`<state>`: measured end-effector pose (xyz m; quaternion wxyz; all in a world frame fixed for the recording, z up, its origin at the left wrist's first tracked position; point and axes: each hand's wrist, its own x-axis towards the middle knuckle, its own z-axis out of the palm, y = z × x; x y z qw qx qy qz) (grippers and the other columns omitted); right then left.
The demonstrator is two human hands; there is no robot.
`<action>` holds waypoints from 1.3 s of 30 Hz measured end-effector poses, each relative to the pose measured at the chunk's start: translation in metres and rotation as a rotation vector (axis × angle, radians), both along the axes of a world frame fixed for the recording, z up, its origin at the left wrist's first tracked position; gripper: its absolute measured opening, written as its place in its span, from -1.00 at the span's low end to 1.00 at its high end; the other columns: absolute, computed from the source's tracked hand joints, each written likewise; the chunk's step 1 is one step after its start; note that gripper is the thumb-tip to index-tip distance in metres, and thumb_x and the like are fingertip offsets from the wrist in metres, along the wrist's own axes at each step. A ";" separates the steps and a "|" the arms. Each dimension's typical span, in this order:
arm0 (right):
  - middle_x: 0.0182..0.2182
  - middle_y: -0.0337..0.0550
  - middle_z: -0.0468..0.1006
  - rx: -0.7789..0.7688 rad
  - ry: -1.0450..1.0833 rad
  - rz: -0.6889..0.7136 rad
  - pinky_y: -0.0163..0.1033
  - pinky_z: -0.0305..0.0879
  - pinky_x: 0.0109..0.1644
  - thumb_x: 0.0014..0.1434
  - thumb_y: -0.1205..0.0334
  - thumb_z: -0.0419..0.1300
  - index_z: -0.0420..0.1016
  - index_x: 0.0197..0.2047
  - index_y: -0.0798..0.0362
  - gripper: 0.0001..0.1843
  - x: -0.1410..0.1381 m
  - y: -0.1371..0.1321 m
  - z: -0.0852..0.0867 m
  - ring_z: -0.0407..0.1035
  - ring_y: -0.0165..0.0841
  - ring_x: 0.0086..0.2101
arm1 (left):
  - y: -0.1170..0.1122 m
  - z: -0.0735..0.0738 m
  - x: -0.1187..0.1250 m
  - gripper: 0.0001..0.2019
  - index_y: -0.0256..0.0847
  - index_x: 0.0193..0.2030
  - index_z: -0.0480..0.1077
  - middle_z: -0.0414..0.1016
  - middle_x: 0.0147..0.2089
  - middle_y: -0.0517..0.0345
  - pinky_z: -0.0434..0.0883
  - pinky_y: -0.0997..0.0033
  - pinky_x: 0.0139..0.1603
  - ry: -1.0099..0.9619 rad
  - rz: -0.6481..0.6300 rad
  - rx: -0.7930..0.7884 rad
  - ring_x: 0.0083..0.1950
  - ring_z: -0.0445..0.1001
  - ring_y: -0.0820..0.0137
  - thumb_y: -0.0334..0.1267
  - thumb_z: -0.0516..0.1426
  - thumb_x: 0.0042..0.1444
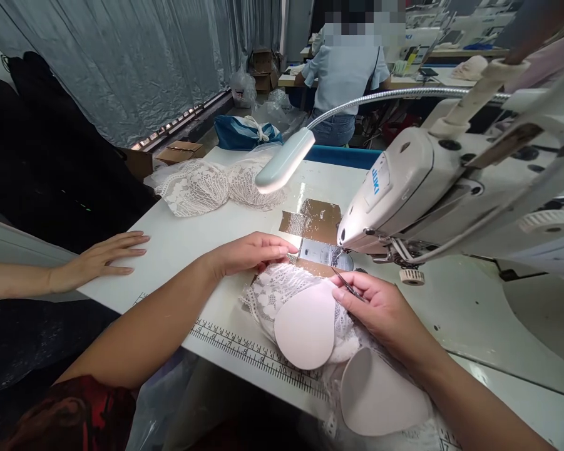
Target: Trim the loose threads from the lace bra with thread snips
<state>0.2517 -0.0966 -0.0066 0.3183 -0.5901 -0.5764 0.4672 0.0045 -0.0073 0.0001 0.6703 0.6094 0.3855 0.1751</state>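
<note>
Lace bra (286,294) flat on table (183,244), just short of needle (337,255) of sewing machine (404,181); long axis from near right toward far left, leading edge at the presser foot. Left hand (248,252) open and flat, fingers extended on the far lace edge, nearer the needle plate. Right hand (380,307) pinched narrow on thread snips (350,286), resting against pink cup (305,326). Second cup (380,394) nearer the body. Another person's hand (98,258) flat, well apart at left edge.
</note>
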 end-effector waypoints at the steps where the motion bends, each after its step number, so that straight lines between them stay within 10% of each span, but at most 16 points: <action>1: -0.43 -0.13 0.55 0.025 -0.025 -0.012 -0.29 0.35 -0.43 0.09 -0.03 0.21 0.54 -0.15 0.09 -0.62 0.001 0.000 -0.001 0.44 -0.25 -0.40 | 0.001 -0.001 0.000 -0.61 -0.28 0.02 0.43 0.40 -0.30 0.10 0.17 0.57 -0.49 -0.004 0.023 -0.026 -0.44 0.24 0.59 -0.07 0.09 0.16; 13: -0.29 -0.07 0.57 0.114 -0.160 0.084 -0.21 0.41 -0.25 0.09 -0.05 0.21 0.52 -0.14 0.06 -0.61 0.009 0.005 -0.006 0.46 -0.17 -0.28 | 0.003 -0.004 0.004 -0.40 -0.33 0.06 0.37 0.48 -0.11 -0.10 0.21 0.55 -0.48 -0.163 -0.007 -0.183 -0.40 0.33 0.56 0.19 0.00 0.14; 20: -0.10 -0.11 0.55 0.032 -0.166 -0.099 -0.19 0.36 -0.03 0.01 -0.17 0.22 0.48 -0.07 -0.02 -0.50 0.016 0.002 -0.001 0.39 -0.09 -0.02 | 0.000 0.000 0.002 -0.41 -0.31 0.08 0.36 0.49 -0.07 -0.11 0.20 0.53 -0.44 -0.148 -0.033 -0.153 -0.38 0.33 0.55 0.18 -0.03 0.17; 27: -0.23 -0.10 0.57 0.181 -0.292 0.111 -0.24 0.36 -0.20 0.07 -0.10 0.18 0.51 -0.16 0.04 -0.58 0.006 0.003 -0.001 0.45 -0.22 -0.28 | -0.002 -0.001 -0.005 -0.45 -0.23 0.12 0.35 0.44 -0.22 0.13 0.29 0.49 -0.26 0.051 -0.249 0.166 -0.25 0.38 0.46 -0.21 0.29 -0.05; 35: -0.61 -0.23 0.38 0.302 -0.609 0.174 -0.30 0.14 -0.47 0.19 -0.01 0.02 0.33 -0.56 0.03 -0.61 -0.001 0.003 0.001 0.26 -0.35 -0.53 | -0.009 -0.007 0.011 -0.55 -0.31 0.06 0.38 0.44 -0.10 0.05 0.36 0.41 -0.10 -0.017 -0.139 0.364 -0.11 0.41 0.37 -0.32 0.23 -0.03; 39: -0.48 -0.25 0.47 0.329 -0.540 0.141 -0.31 0.17 -0.39 0.19 -0.01 0.07 0.46 -0.29 -0.01 -0.72 -0.001 0.003 0.000 0.32 -0.35 -0.46 | -0.011 -0.006 0.014 -0.53 -0.31 0.08 0.35 0.43 -0.10 0.04 0.37 0.38 -0.09 -0.014 -0.115 0.405 -0.11 0.41 0.37 -0.29 0.21 0.00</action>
